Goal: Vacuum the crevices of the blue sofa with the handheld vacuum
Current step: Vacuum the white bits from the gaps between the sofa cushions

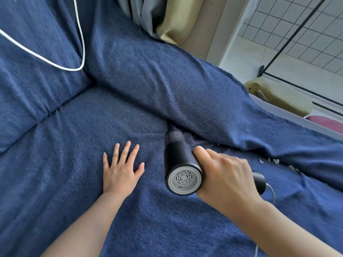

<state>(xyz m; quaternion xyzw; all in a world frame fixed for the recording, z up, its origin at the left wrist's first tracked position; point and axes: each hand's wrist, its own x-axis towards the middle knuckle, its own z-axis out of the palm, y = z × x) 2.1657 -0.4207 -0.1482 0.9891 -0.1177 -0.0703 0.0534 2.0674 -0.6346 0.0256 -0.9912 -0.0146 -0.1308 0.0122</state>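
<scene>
Right now the right hand point(224, 175) is gripping the handheld vacuum point(181, 164), nozzle digging into the blue sofa point(130, 71) crevice; the left hand point(121, 167) is lying flat. Loose fabric risks being sucked in, and the white crumbs point(274, 161) beside it are risking being missed.

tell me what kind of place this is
Most likely a living room in a home. A blue sofa fills the view, curtains hang behind it, and a tiled floor shows beyond. The right hand grips a handheld vacuum at the sofa's crevice.
</scene>
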